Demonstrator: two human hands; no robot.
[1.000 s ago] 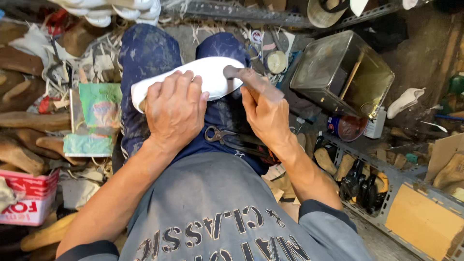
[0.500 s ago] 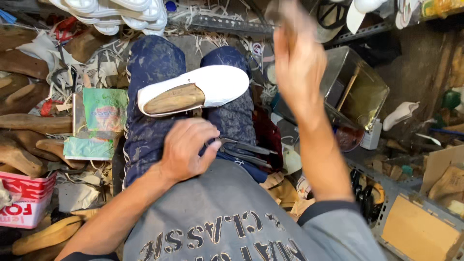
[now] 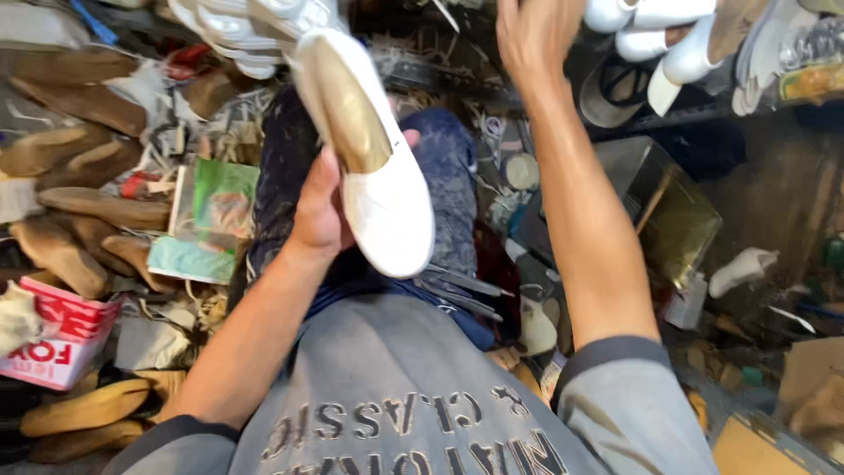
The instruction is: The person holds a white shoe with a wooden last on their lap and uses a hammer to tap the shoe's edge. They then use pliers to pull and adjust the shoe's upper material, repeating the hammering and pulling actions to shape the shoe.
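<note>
Left hand (image 3: 321, 211) wrapped around a white slip-on shoe (image 3: 374, 167), thumb tip showing past the far edge near the blue jeans (image 3: 448, 189), fingers hidden behind the upper. Shoe lifted clear of the lap, tilted, toe end down toward the grey shirt (image 3: 387, 413), heel end up near the top of the frame. Tan wooden last (image 3: 347, 105) filling the shoe's opening (only its top face visible).

Right hand (image 3: 536, 31) raised high, well apart from the shoe, partly cut off by the top edge; fingers loosely curled, cannot tell whether anything sits in them. Forearm running down toward the grey sleeve at lower right.

Across the lap, just below the shoe's toe, dark metal pliers (image 3: 462, 290) lying on the jeans.

To the left, a green printed paper packet (image 3: 211, 215) lying flat among clutter, with several bare wooden lasts (image 3: 83, 207) heaped beside it. Red and white carton (image 3: 57, 330) at the lower left edge, more tan lasts below it.

Upper left, a stack of white soles (image 3: 237, 31) just behind the held shoe's heel. Upper right, a row of white shoes (image 3: 668, 40) sitting on a shelf, near the raised hand. Right of the forearm, an open metal tin (image 3: 673, 211), tilted, dull and worn (contents too dim to tell)
</note>
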